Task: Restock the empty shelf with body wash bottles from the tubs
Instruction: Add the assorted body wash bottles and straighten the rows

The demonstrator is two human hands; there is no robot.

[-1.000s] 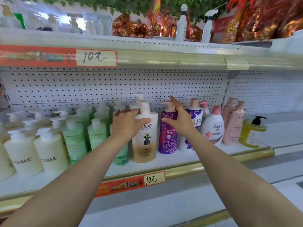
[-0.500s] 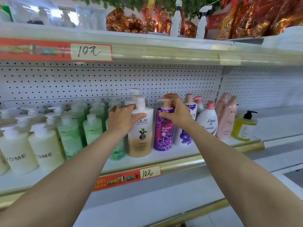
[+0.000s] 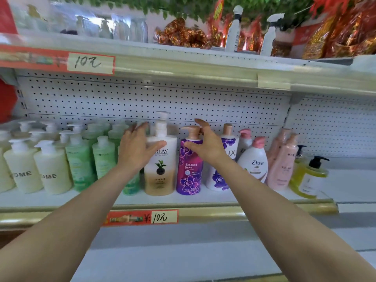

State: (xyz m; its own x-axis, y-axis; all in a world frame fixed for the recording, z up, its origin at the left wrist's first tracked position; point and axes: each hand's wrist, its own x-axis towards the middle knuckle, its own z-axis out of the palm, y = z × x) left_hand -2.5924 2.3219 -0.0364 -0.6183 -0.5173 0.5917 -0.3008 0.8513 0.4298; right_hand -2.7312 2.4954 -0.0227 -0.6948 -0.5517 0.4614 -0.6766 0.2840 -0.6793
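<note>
Body wash bottles stand in a row on the white shelf. My left hand is spread at the left shoulder of a white-and-tan Olay pump bottle, with the thumb across its front. My right hand hovers with fingers apart over a purple flowered pump bottle, thumb at its shoulder, not closed on it. A white-and-purple Lux bottle stands partly hidden behind my right wrist. Neither hand holds anything. No tub is in view.
Left of the Olay bottle stand green bottles and cream pump bottles. To the right are a Dove bottle, two pink bottles and a yellow pump bottle. The upper shelf overhangs; a bare lower shelf lies below.
My right hand has let go of the purple bottle's pump and opened. My left hand has spread its fingers and slid slightly left off the Olay bottle's top.
</note>
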